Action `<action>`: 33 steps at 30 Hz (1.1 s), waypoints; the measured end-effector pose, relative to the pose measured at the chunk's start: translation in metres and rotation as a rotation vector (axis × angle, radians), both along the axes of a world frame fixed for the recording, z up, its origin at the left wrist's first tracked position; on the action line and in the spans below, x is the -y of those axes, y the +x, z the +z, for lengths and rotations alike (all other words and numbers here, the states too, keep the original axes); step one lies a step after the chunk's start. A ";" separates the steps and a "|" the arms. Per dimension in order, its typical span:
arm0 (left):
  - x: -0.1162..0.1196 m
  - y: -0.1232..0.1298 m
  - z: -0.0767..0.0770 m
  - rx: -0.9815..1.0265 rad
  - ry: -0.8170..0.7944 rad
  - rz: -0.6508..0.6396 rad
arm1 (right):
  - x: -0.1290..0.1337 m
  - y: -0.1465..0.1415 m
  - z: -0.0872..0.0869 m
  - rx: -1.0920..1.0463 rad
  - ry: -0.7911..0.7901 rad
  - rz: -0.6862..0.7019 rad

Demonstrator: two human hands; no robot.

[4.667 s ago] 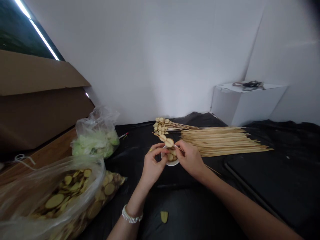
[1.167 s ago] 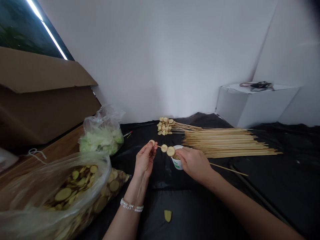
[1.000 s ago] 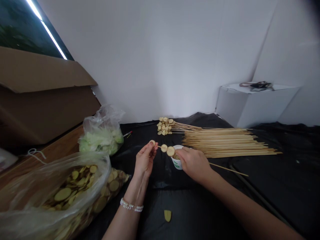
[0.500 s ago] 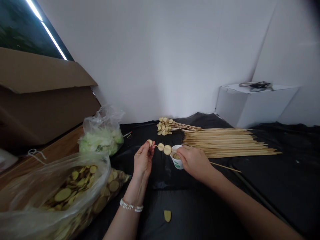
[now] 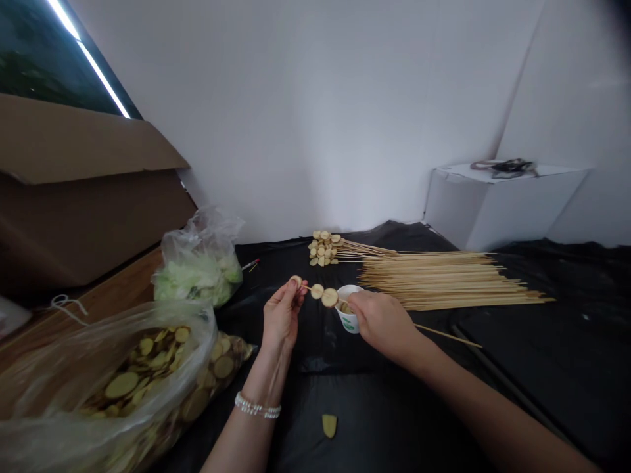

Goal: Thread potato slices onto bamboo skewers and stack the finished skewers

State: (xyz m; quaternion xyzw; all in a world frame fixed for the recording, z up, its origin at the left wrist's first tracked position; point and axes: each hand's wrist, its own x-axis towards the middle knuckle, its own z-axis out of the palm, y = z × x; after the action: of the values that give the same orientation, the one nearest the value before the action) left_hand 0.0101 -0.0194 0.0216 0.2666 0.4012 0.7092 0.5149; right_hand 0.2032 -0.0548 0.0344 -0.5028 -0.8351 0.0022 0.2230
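Note:
My left hand [image 5: 282, 318] pinches a round potato slice [image 5: 296, 280] at the left end of a thin wooden skewer [image 5: 447, 336]. Two more potato slices [image 5: 330, 297] are threaded on the stick between my hands. Closed around the shaft, my right hand [image 5: 387, 320] is just right of them, and the skewer's long bare end slopes out beyond it to the right. Behind my right fingers stands a white paper cup [image 5: 349, 322] with green marks, partly hidden, with pale slices inside. A single potato piece [image 5: 329, 426] lies on the black cover nearer to me.
At left sit an open plastic bag of potato slices [image 5: 197, 315] and a bag of pale green vegetable [image 5: 197, 276]. Threaded skewers [image 5: 323, 249] lie at the back beside a wide row of bare skewers [image 5: 444, 282]. A cardboard box [image 5: 89, 223] and a white box [image 5: 463, 210] flank the area.
The skewer's bare right end reaches slightly further right. Both hands keep nearly the same place and grip, and the view has shifted very slightly.

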 end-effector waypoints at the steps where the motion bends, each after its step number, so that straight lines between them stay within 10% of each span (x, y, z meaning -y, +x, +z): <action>1: 0.000 0.000 0.000 -0.003 -0.001 0.002 | 0.000 0.000 0.000 0.005 0.007 -0.008; 33: -0.006 -0.005 0.000 0.087 -0.043 0.068 | -0.004 -0.002 -0.008 -0.021 0.043 0.006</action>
State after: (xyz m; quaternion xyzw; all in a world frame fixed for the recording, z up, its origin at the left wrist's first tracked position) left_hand 0.0056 -0.0138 0.0218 0.2106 0.4022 0.7283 0.5132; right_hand 0.2010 -0.0508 0.0264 -0.4953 -0.8342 -0.0095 0.2425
